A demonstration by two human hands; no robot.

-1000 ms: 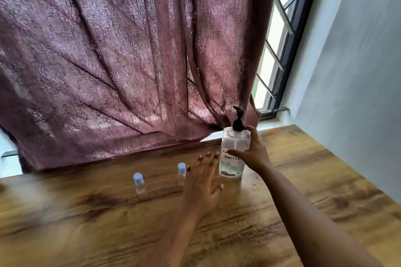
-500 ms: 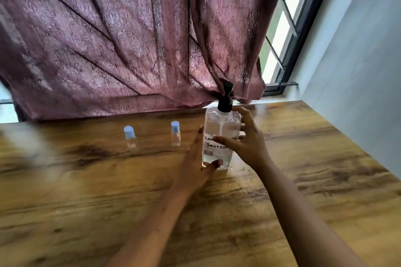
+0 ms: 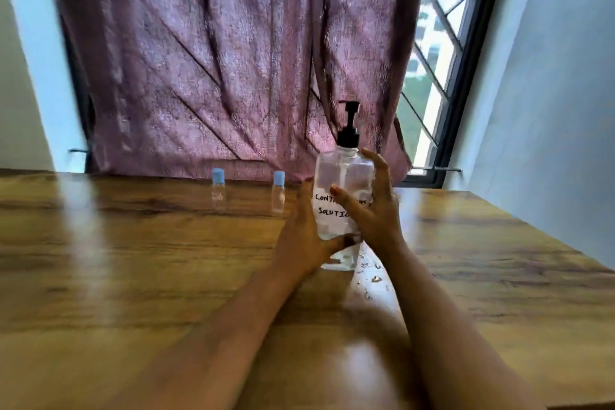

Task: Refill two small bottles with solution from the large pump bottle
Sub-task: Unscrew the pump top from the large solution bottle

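The large clear pump bottle [image 3: 344, 173], with a black pump and a handwritten white label, stands upright on the wooden table [image 3: 133, 276]. My left hand [image 3: 304, 236] grips its lower left side and my right hand [image 3: 376, 206] wraps its right side, thumb across the label. Two small clear bottles with light blue caps stand upright farther back to the left: one [image 3: 218, 190] and another [image 3: 278, 191] closer to the pump bottle. Neither hand touches them.
A maroon curtain [image 3: 216, 60] hangs just behind the table's far edge. A barred window [image 3: 436, 53] is at the back right, and a pale wall [image 3: 559, 110] runs along the right side. Small wet droplets [image 3: 371, 273] lie on the table by the pump bottle.
The pump bottle has come from the back right toward me and the middle of the table. My left hand went from hovering open to gripping its lower side.
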